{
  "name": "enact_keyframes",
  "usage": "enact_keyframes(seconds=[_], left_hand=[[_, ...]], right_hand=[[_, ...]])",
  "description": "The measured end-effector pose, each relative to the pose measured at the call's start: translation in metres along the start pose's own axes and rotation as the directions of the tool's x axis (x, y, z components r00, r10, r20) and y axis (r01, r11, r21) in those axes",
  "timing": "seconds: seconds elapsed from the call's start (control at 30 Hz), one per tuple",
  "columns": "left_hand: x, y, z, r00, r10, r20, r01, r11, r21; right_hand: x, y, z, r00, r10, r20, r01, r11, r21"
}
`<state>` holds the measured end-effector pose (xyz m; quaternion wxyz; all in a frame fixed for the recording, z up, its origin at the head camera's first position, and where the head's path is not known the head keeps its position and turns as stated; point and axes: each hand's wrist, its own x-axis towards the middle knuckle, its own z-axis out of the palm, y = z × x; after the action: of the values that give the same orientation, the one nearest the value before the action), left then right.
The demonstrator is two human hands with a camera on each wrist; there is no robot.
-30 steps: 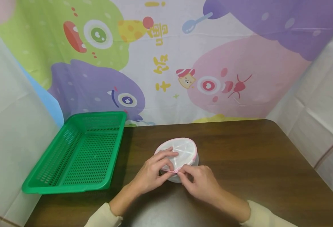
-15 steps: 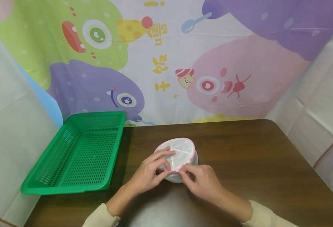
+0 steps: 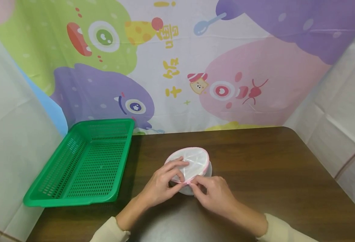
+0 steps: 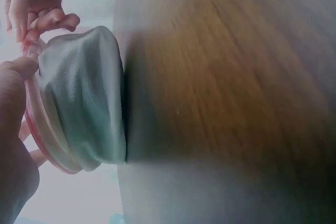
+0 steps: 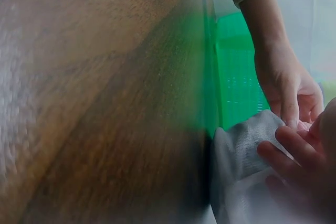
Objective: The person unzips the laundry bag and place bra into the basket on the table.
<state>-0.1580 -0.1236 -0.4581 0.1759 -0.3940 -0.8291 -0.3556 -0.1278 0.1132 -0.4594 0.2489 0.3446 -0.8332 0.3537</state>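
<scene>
A round white mesh laundry bag [image 3: 198, 157] with a pink zipper round its top rim stands on the table in front of me. My left hand [image 3: 163, 180] pinches the rim at the near side between thumb and finger, while its other fingers lie over the top. Close beside it, my right hand [image 3: 216, 194] pinches the zipper at the near edge; the pull itself is hidden by the fingertips. The bag's soft grey-looking side [image 4: 86, 93] bulges down to the table in the left wrist view. What the bag holds, if anything, cannot be seen.
A green perforated plastic basket [image 3: 123, 168] stands to the left, with nothing visible inside it. The dark brown wooden table [image 3: 265, 174] has a rounded far right corner. Behind it hangs a cartoon-printed cloth [image 3: 177, 111], with pale cloth walls on both sides.
</scene>
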Motion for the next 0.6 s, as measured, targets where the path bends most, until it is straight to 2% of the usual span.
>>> enact_keyframes(seconds=[0.23, 0.47, 0.6], left_hand=[[0.0015, 0.0002, 0.0025, 0.999, 0.036, -0.014, -0.036, 0.999, 0.006], [-0.0021, -0.0018, -0.0001, 1.000, 0.021, 0.006, -0.021, 1.000, -0.007], [-0.0029, -0.0036, -0.0010, 0.999, 0.047, -0.015, -0.046, 0.999, 0.008]], right_hand=[[-0.0005, -0.0021, 0.0004, 1.000, 0.012, 0.009, -0.012, 1.000, 0.005], [-0.0017, -0.0019, -0.0004, 1.000, 0.007, 0.000, -0.007, 1.000, -0.002], [-0.0019, -0.0003, -0.0017, 1.000, -0.003, -0.009, 0.003, 1.000, -0.003]])
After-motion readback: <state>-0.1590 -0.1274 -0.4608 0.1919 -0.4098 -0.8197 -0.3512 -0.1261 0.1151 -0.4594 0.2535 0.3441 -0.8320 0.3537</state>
